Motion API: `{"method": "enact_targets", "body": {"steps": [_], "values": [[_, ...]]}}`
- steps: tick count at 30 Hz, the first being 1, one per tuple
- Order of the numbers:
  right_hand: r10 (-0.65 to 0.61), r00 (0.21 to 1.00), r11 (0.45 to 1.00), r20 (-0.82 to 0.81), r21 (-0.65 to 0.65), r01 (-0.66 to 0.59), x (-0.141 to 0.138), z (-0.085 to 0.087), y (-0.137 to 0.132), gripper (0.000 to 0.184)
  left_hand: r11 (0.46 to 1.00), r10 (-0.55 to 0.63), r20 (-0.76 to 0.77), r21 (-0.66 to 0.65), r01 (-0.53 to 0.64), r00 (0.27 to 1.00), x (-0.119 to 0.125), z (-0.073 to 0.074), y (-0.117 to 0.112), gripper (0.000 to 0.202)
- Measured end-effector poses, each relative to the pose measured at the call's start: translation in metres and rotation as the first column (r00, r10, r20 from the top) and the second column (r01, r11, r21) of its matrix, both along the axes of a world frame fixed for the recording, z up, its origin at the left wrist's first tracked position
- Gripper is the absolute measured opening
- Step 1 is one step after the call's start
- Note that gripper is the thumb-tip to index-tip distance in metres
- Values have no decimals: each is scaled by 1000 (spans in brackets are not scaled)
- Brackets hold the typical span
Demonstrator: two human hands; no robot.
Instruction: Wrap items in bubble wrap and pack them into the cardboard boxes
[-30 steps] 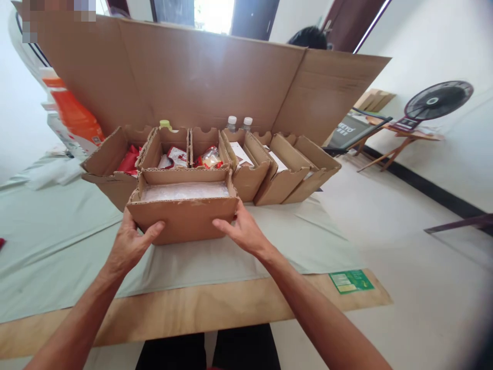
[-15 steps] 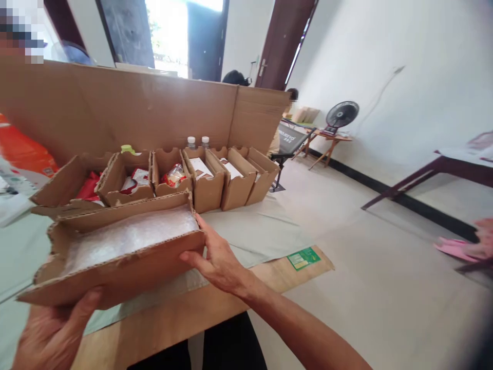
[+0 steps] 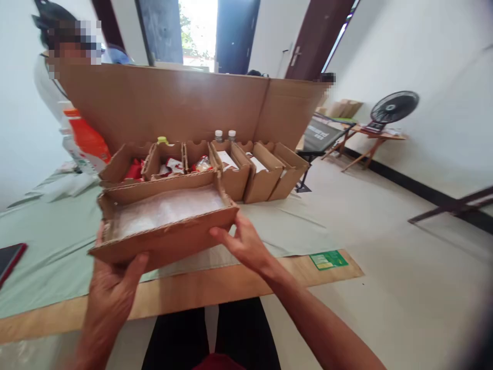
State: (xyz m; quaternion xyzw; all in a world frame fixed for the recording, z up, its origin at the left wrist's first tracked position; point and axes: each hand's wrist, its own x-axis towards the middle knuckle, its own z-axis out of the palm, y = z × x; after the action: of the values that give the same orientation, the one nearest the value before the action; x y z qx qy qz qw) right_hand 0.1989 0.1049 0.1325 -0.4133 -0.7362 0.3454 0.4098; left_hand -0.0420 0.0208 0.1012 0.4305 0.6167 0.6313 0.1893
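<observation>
An open cardboard tray [image 3: 169, 241] lined with white bubble wrap [image 3: 165, 209] is held up above the table, tilted toward me. My left hand [image 3: 111, 288] grips its near left corner, thumb on the front wall. On the right end, my right hand [image 3: 242, 244] holds the tray with fingers under the corner. Behind it stands a row of small cardboard boxes [image 3: 204, 167] with red packets and white items in them.
A tall cardboard sheet [image 3: 185, 105] stands behind the boxes, with two bottle caps [image 3: 224, 135] in front of it. A green cloth [image 3: 46, 246] covers the wooden table [image 3: 192, 290]. A person stands at far left [image 3: 50, 77]. A fan [image 3: 393, 108] is at right, a dark phone [image 3: 10, 257] at left.
The tray was lifted off the table from in front of the box row and tilted toward me. The view swung right and then back toward the boxes.
</observation>
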Motion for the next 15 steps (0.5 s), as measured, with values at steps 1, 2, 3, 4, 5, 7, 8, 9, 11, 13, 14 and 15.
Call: {"method": "enact_targets", "body": {"steps": [1,2,3,4,5,7,8,9,11,13,14,15], "values": [[5,1000,1000,-31,-14,-5,-2,0,5,67,999,-30,32,27,29,999,2,0,2,91],[-1,999,1000,-51,-23,0,-1,-1,9,67,996,-71,63,50,68,995,5,-1,4,94],[-12,998,1000,-56,-25,11,0,-2,13,65,993,-106,90,66,101,990,9,-4,6,95],[-20,998,999,-53,-27,18,2,-5,16,63,990,-128,113,71,121,985,12,-8,8,94],[-18,999,999,-48,-30,17,3,-10,19,63,990,-133,132,66,125,982,14,-14,8,92],[28,998,998,-49,-49,-30,-4,-22,25,66,997,-82,153,22,79,985,11,-29,2,91],[71,996,995,-57,-61,-74,-13,-29,27,69,999,-29,152,-9,30,988,6,-36,-4,91],[120,990,989,-70,-74,-125,-26,-36,30,74,999,32,145,-41,-26,989,-1,-42,-12,92],[232,969,964,-82,-116,-241,-62,-48,38,84,984,164,123,-94,-153,979,-20,-50,-28,93],[352,933,920,-70,-159,-359,-108,-56,47,94,947,307,94,-127,-294,947,-42,-50,-43,91],[414,908,891,-61,-178,-418,-132,-57,53,98,922,377,72,-129,-366,924,-53,-48,-48,89],[472,880,860,-50,-193,-472,-156,-58,58,101,894,440,45,-122,-432,897,-64,-45,-53,86]]}}
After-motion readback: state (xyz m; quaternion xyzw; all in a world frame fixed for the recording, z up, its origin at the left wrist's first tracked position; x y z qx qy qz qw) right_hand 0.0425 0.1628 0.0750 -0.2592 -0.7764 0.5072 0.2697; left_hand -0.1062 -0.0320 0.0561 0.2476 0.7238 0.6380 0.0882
